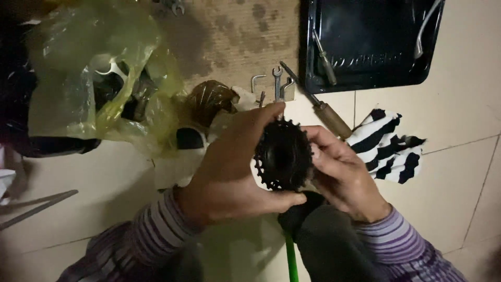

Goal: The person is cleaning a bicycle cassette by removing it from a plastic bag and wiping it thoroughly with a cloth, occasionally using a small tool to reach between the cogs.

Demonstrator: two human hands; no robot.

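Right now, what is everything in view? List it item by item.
toothed sprocket cluster: one, black, held between both hands, centre
plastic bag: one, yellowish, upper left on the floor
tray: one, black, top right, tools inside
screwdriver: one, wooden handle, below the tray
small wrenches: a few, silver, left of the screwdriver
striped cloth: one, black and white, right
cardboard sheet: one, brown, top centre
left hand: one, purple striped sleeve, grips the sprocket's left side
right hand: one, same sleeve, grips its right side

A single head-worn camera looks steeply down, close above the tiled floor [459, 172].
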